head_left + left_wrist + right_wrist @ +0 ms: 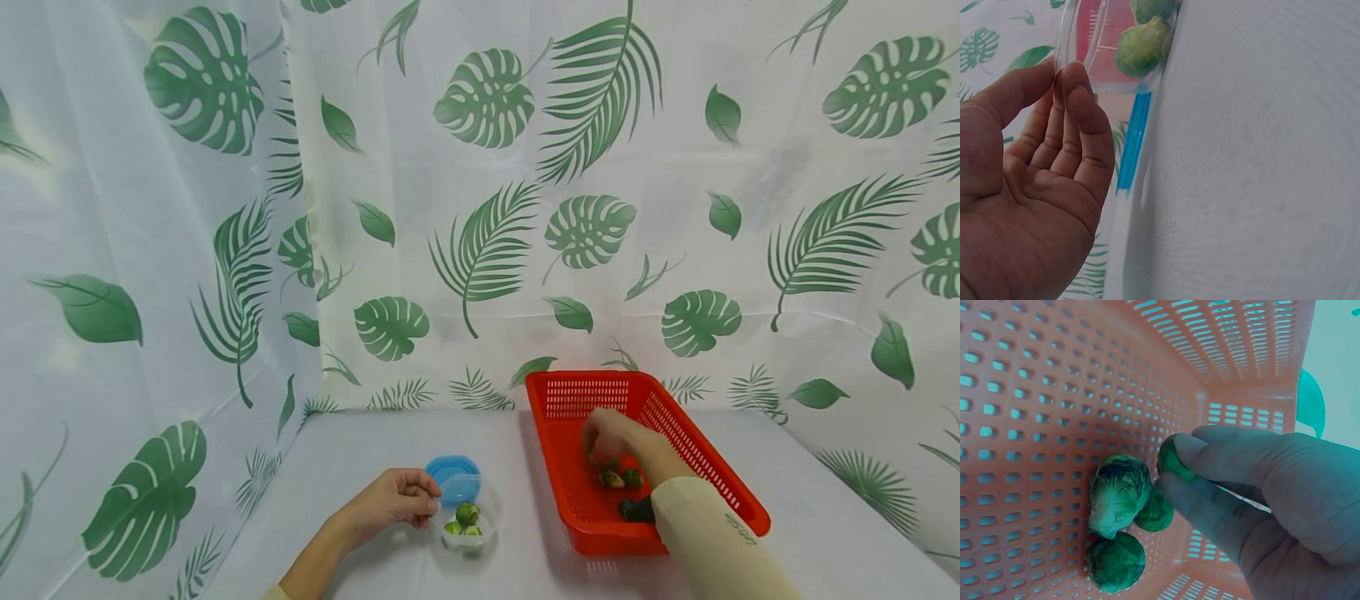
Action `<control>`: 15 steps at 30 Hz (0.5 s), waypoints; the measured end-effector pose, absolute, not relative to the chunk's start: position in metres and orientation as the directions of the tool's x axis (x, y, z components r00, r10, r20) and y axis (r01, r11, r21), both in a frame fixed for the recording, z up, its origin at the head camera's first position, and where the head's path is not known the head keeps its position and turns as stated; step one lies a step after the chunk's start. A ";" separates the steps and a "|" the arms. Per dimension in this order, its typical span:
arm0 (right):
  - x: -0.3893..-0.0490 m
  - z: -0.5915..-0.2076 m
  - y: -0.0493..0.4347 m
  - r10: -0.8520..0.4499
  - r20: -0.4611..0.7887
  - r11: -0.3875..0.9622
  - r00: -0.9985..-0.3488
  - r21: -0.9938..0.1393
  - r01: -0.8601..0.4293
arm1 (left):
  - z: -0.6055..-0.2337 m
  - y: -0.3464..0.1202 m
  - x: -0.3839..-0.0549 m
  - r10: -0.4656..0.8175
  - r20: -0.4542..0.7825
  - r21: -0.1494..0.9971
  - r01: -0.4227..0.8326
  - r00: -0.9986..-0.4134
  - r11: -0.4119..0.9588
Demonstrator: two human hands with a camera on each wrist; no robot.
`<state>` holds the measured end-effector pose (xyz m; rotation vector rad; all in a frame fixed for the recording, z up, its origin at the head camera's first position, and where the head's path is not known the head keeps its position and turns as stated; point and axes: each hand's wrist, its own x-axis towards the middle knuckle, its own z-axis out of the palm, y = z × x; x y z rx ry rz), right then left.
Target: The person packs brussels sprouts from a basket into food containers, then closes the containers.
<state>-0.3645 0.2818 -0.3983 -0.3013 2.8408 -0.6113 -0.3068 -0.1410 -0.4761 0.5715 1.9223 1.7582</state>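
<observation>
We're apparently picking, right hand [617,435] pinching a sprout [1170,462] between the side edges of the red basket [555,471], left hand [392,500] pinching the rim of the clear container [471,541]. Next, we're probably needing a straight lift.

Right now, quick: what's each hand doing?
Left hand: closed, pinching the rim of the clear tub.
Right hand: closed, pinching a green sprout in the red basket.

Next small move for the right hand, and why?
Probably lift the pinched sprout out of the red basket toward the clear container: the right hand has it between thumb and fingers, and the left hand holds the container's rim, with similar sprouts inside.
</observation>
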 end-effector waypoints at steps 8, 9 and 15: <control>-0.368 -0.398 0.281 -0.229 -0.139 0.870 -0.963 -0.472 -0.139 | -0.477 -0.141 -0.307 0.597 -0.059 0.996 -0.007 -0.800 0.090; -0.368 -0.397 0.280 -0.232 -0.130 0.869 -0.964 -0.473 -0.145 | -0.477 -0.141 -0.307 0.596 -0.059 0.996 -0.008 -0.801 0.088; -0.368 -0.396 0.279 -0.245 -0.082 0.855 -0.966 -0.488 -0.176 | -0.477 -0.141 -0.307 0.596 -0.059 0.996 -0.011 -0.801 0.084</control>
